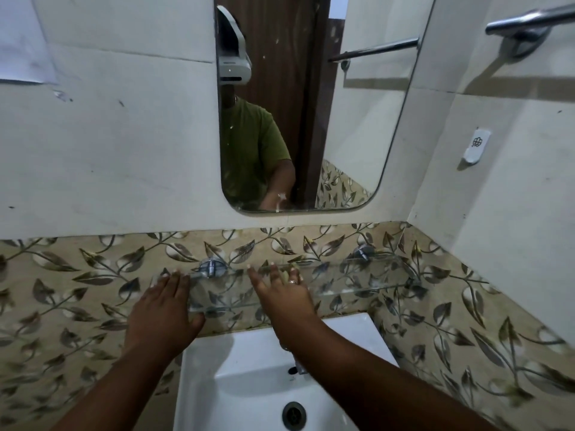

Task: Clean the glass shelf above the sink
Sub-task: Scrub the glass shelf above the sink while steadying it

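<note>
The clear glass shelf point(357, 283) runs along the leaf-patterned wall tiles above the white sink point(249, 368), held by two chrome brackets point(210, 267) point(362, 251). My left hand point(165, 309) grips the shelf's left end, fingers on top and thumb under the front edge. My right hand point(280, 293) lies flat on the middle of the shelf with fingers spread, pressing a small yellow-green pad point(284, 275) that shows between the fingers. The right half of the shelf is bare.
A mirror point(357, 135) hangs just above the shelf. A chrome tap point(300, 367) stands on the sink under my right forearm. A towel bar point(529, 20) and a white hook point(476, 146) are on the right wall, close to the shelf's right end.
</note>
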